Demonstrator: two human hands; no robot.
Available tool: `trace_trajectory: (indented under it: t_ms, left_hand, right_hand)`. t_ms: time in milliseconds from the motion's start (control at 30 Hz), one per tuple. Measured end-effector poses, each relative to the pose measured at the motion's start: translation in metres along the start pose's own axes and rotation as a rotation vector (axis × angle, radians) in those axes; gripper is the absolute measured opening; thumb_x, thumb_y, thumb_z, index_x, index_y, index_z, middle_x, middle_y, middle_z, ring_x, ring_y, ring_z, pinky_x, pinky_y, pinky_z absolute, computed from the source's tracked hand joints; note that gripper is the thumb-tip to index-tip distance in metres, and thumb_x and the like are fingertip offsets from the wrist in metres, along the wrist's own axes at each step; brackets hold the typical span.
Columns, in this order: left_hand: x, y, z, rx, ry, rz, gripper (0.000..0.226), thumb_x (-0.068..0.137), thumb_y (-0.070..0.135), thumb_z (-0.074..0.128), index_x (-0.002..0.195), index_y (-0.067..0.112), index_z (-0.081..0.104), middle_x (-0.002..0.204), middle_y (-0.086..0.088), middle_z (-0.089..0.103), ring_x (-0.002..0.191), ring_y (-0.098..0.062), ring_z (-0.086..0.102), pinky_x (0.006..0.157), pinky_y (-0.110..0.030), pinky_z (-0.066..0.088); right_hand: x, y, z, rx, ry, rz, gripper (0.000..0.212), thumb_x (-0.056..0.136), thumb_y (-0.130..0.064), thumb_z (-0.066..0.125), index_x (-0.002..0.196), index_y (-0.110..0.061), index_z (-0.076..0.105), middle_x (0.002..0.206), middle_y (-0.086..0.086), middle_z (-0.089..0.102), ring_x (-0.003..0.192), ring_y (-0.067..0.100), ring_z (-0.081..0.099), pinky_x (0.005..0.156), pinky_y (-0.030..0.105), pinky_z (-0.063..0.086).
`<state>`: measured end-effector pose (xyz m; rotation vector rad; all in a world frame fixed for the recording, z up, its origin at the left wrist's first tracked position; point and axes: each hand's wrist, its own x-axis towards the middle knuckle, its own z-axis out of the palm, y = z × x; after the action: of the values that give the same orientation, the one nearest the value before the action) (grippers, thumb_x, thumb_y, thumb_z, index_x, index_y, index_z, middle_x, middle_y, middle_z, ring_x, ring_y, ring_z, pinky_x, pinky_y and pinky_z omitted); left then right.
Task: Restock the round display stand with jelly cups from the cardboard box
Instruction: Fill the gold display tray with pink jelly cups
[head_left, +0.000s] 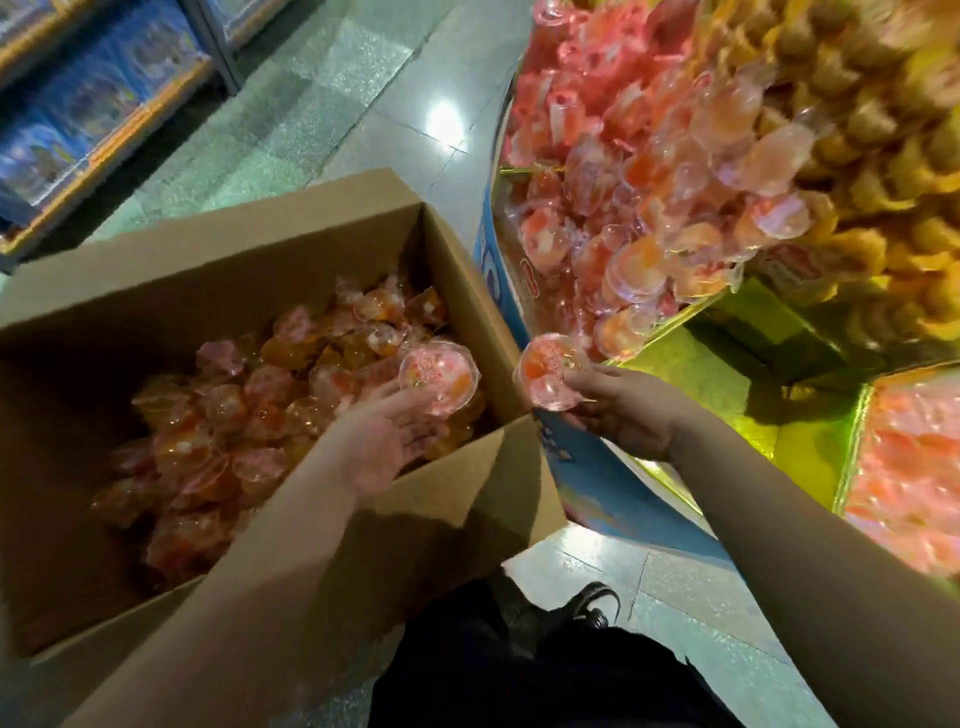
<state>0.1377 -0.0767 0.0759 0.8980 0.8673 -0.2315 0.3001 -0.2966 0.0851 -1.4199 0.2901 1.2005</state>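
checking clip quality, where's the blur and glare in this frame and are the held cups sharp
Head view: motion blur smears the yellow packs on the display stand; a ceiling-light glare spot sits on the floor tiles; the jelly cups in the left hand and right hand are fairly sharp; wide-angle bending curves the cardboard box edges.

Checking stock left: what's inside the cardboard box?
The cardboard box holds a loose pile of jelly cups. The left hand holds one above them. The pile covers the box bottom.

Pink-orange jelly cups fill open cardboard box beside heaped round display stand
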Motion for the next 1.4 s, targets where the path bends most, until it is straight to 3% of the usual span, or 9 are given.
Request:
trace_trajectory:
  t_ms: [167, 333, 500, 633, 767, 1033, 1200, 1267, 1400]
  left_hand:
    - [0.003, -0.011, 0.12, 0.115, -0.132, -0.031, 0.026, 0.093, 0.014, 0.061, 0.119, 0.019, 0.059, 0.095, -0.008, 0.069, 0.078, -0.019, 0.062, 0.076, -0.029, 0.047]
    - [0.011, -0.058, 0.238, 0.215, -0.251, -0.054, 0.023, 0.092, 0.014, 0.062, 0.115, 0.018, 0.058, 0.084, -0.005, 0.067, 0.063, -0.015, 0.062, 0.064, -0.024, 0.047]
    - [0.01, -0.134, 0.352, 0.286, -0.298, -0.106, 0.044, 0.075, 0.023, 0.069, 0.116, 0.015, 0.054, 0.083, -0.006, 0.065, 0.062, -0.014, 0.06, 0.056, -0.021, 0.046]
    - [0.017, -0.193, 0.427, 0.299, -0.281, -0.187, 0.021, 0.093, 0.012, 0.06, 0.113, 0.012, 0.053, 0.091, -0.011, 0.063, 0.061, -0.015, 0.061, 0.052, -0.021, 0.044]
    - [0.036, -0.231, 0.483, 0.314, -0.239, -0.216, 0.034, 0.093, 0.012, 0.064, 0.124, 0.004, 0.053, 0.094, -0.01, 0.065, 0.062, -0.015, 0.061, 0.054, -0.023, 0.048]
    - [0.096, -0.265, 0.546, 0.444, -0.071, -0.182, 0.035, 0.097, 0.02, 0.062, 0.127, 0.005, 0.056, 0.115, -0.013, 0.063, 0.077, -0.017, 0.062, 0.064, -0.026, 0.052]
    - [0.121, -0.283, 0.552, 0.433, 0.044, -0.173, 0.027, 0.101, 0.021, 0.055, 0.122, 0.006, 0.058, 0.112, -0.012, 0.063, 0.082, -0.018, 0.062, 0.082, -0.032, 0.052]
    - [0.128, -0.29, 0.555, 0.393, 0.079, -0.183, 0.022, 0.1, 0.022, 0.057, 0.117, 0.009, 0.061, 0.108, -0.01, 0.064, 0.086, -0.02, 0.063, 0.097, -0.039, 0.051]
    - [0.133, -0.298, 0.56, 0.313, 0.129, -0.212, 0.027, 0.098, 0.03, 0.061, 0.115, 0.01, 0.063, 0.107, -0.006, 0.068, 0.091, -0.018, 0.064, 0.07, -0.037, 0.045]
  right_hand:
    - [-0.07, 0.009, -0.089, 0.276, 0.165, -0.092, 0.035, 0.08, -0.019, 0.068, 0.111, -0.004, 0.062, 0.095, 0.01, 0.067, 0.082, 0.019, 0.063, 0.071, 0.025, 0.059]
    - [-0.135, 0.031, -0.196, 0.45, 0.281, -0.155, 0.024, 0.09, -0.019, 0.062, 0.109, -0.004, 0.062, 0.088, 0.009, 0.068, 0.078, 0.018, 0.065, 0.063, 0.023, 0.055]
    - [-0.187, 0.073, -0.31, 0.565, 0.315, -0.205, 0.023, 0.076, -0.022, 0.068, 0.095, -0.011, 0.066, 0.086, 0.004, 0.071, 0.089, 0.023, 0.066, 0.068, 0.026, 0.056]
    - [-0.211, 0.109, -0.391, 0.66, 0.38, -0.19, 0.007, 0.093, -0.014, 0.062, 0.095, -0.007, 0.064, 0.093, 0.009, 0.067, 0.095, 0.028, 0.069, 0.064, 0.026, 0.058]
    - [-0.208, 0.126, -0.446, 0.716, 0.421, -0.187, 0.007, 0.095, -0.013, 0.061, 0.091, -0.007, 0.062, 0.074, 0.004, 0.071, 0.088, 0.026, 0.068, 0.062, 0.023, 0.058]
    - [-0.149, 0.127, -0.495, 0.836, 0.466, -0.118, 0.027, 0.091, -0.022, 0.07, 0.11, -0.005, 0.062, 0.119, 0.016, 0.064, 0.097, 0.025, 0.066, 0.055, 0.021, 0.056]
    - [-0.126, 0.121, -0.494, 0.833, 0.459, -0.106, 0.02, 0.094, -0.021, 0.067, 0.102, -0.003, 0.064, 0.095, 0.013, 0.069, 0.092, 0.024, 0.063, 0.077, 0.027, 0.055]
    - [-0.118, 0.12, -0.492, 0.837, 0.467, -0.095, 0.019, 0.094, -0.02, 0.067, 0.101, -0.003, 0.065, 0.087, 0.011, 0.069, 0.084, 0.022, 0.064, 0.074, 0.026, 0.056]
    - [-0.106, 0.116, -0.486, 0.911, 0.459, -0.087, 0.017, 0.096, -0.018, 0.064, 0.093, -0.002, 0.066, 0.079, 0.011, 0.065, 0.071, 0.02, 0.059, 0.053, 0.024, 0.055]
